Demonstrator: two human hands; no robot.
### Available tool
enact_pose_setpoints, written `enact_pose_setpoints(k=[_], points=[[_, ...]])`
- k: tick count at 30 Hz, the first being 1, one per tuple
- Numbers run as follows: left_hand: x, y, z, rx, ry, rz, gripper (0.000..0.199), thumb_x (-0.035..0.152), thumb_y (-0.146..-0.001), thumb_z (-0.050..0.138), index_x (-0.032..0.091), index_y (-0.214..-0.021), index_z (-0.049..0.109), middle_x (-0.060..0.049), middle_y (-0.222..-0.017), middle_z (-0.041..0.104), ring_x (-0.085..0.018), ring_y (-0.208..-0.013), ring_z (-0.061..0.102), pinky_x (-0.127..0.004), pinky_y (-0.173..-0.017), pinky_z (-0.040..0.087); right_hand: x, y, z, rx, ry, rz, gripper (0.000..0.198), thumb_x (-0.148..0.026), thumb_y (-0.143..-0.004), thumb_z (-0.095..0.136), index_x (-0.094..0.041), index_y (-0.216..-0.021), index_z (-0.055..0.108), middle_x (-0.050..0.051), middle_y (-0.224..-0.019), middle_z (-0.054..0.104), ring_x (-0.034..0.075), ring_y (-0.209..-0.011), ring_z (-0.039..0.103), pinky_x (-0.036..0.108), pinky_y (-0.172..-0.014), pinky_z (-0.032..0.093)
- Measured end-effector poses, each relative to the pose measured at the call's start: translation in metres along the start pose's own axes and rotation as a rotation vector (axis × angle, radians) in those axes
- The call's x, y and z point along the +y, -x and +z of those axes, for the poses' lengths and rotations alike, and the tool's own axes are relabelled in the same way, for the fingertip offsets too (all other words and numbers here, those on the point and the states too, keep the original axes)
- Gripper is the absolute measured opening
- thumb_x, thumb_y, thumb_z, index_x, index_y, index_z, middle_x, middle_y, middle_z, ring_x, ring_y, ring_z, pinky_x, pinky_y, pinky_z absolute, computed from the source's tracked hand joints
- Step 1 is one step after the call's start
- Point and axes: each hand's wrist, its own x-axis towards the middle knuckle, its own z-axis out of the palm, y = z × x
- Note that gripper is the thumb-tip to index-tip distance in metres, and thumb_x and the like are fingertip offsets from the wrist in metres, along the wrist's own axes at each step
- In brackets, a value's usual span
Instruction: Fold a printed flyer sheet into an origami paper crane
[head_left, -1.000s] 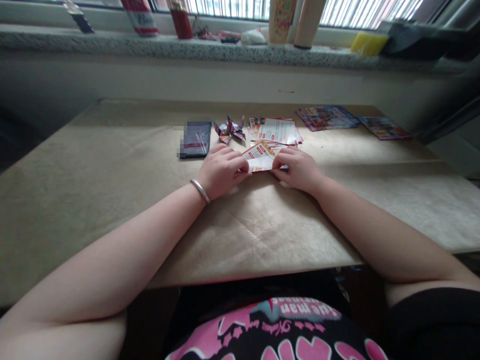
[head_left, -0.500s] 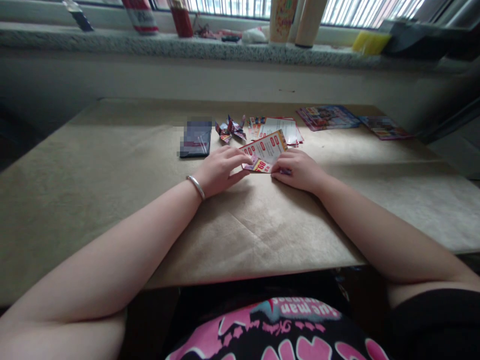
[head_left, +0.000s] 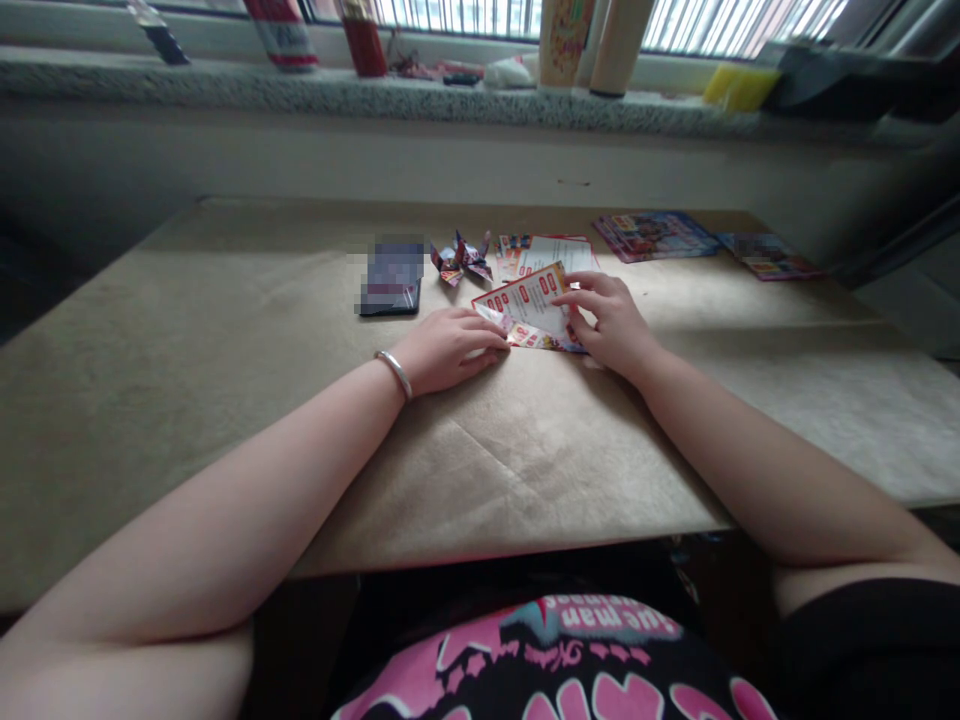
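Mid-frame, right hand [head_left: 611, 322] has fingers apart, can't tell if left hand [head_left: 444, 350] pinches; press folded flyer [head_left: 526, 300] evenly tbh.

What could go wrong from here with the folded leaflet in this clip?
The leaflet could skew: the left hand is at its near-left corner, while the right hand has fingers spread at its right side.
Its far edge overlaps the printed sheets behind in view, so turning it might disturb them.
The origami beyond the left hand might get knocked.
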Motion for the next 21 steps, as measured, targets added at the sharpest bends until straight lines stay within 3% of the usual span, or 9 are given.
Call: enact_pose_setpoints(k=[10,18,21], points=[[-0.001,0.001,-0.005,0.029,0.016,-0.097,0.035,0.036,-0.1,0.045,0.022,-0.119,0.071,-0.011,-0.109,0.074,-0.02,-0.096,0.067,-0.036,-0.086,0.051,0.009,0.0,0.003,0.027,0.019,0.084,0.033,-0.019,-0.084,0.06,-0.028,-0.113,0.074,0.008,-0.13,0.066,0.03,-0.122,0.058,0.059,-0.109,0.043],[0.001,0.003,-0.001,-0.054,0.03,-0.102,0.035,0.043,-0.098,0.051,0.03,-0.125,0.069,-0.011,-0.115,0.065,-0.022,-0.108,0.059,-0.044,-0.101,0.047,0.011,0.0,0.002,-0.028,0.0,0.072,0.04,-0.014,-0.083,0.056,-0.027,-0.118,0.072,0.008,-0.122,0.071,0.029,-0.114,0.062,0.057,-0.105,0.047],[0.001,0.002,-0.002,-0.071,0.051,-0.068,0.035,0.039,-0.099,0.049,0.026,-0.125,0.069,-0.011,-0.125,0.064,-0.023,-0.117,0.058,-0.044,-0.107,0.045,0.009,0.0,-0.002,-0.039,0.037,0.044,0.039,-0.014,-0.083,0.058,-0.027,-0.117,0.073,0.007,-0.118,0.073,0.029,-0.11,0.062,0.057,-0.102,0.048]])
